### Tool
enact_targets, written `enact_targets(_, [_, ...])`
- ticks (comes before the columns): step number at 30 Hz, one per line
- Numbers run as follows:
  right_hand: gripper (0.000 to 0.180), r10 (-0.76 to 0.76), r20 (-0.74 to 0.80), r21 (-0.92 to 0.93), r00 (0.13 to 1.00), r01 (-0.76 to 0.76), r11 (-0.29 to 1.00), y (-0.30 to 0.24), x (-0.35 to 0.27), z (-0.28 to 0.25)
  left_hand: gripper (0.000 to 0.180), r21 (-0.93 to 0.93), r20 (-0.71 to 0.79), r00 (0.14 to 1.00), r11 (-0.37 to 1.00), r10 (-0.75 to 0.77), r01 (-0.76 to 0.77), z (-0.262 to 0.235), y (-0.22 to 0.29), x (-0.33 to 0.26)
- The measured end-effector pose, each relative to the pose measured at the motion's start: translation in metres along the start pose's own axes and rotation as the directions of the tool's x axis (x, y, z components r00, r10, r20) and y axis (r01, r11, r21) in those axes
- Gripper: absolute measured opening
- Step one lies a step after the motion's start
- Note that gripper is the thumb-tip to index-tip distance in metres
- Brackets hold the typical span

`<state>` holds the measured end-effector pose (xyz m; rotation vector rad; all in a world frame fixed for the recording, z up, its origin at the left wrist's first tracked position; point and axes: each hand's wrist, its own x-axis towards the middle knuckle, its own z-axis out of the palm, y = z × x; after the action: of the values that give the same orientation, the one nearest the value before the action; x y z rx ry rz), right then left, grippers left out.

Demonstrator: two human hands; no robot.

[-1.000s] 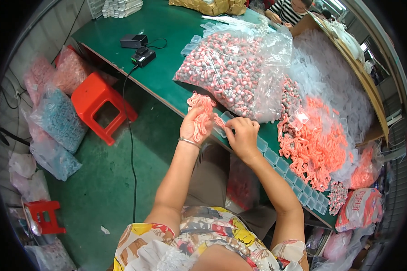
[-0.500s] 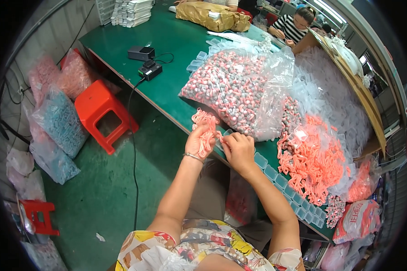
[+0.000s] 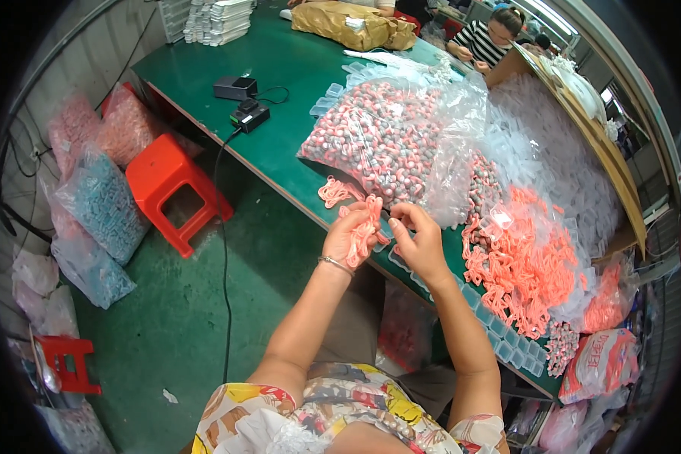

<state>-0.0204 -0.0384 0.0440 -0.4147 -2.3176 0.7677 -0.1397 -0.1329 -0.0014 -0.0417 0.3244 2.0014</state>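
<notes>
Head view: left hand (image 3: 343, 239) grips pink cord loops (image 3: 366, 225) at the near edge of the bench (image 3: 280, 144); right hand (image 3: 425, 246) just beside, thumb and fingers parted; bag of pink-and-grey pieces (image 3: 378, 129) lies beyond.

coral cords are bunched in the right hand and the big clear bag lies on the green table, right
Not quite: the head view shows the coral cords bunched in the left hand; the big clear bag lies on the green table.

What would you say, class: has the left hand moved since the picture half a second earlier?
Yes: judged against the red stool, the left hand has shifted to the right, farther from it.
</notes>
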Motion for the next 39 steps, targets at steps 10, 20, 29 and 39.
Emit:
enact_targets(10, [0.018, 0.278, 0.164, 0.581, 0.946, -0.321, 0.748, 0.002, -0.005, -0.019, 0.010, 0.111, 0.105, 0.985, 0.986, -0.136, 0.124, 0.007, -0.030, 0.000])
enact_targets(20, [0.017, 0.234, -0.063, 0.670, 0.970, -0.133, 0.730, 0.019, -0.018, -0.035, 0.016, -0.037, 0.152, 0.963, 0.973, -0.221, 0.229, -0.001, -0.034, 0.007])
enact_targets(29, [0.018, 0.309, -0.021, 0.249, 0.951, -0.295, 0.923, 0.039, -0.050, -0.065, 0.014, -0.123, 0.131, 0.978, 0.976, -0.165, 0.181, -0.001, -0.011, 0.009])
enact_targets(39, [0.014, -0.025, 0.134, -0.328, 0.991, 0.068, 0.942, 0.006, -0.069, -0.065, 0.015, -0.056, 0.117, 0.983, 0.988, -0.138, 0.145, -0.003, -0.013, 0.001])
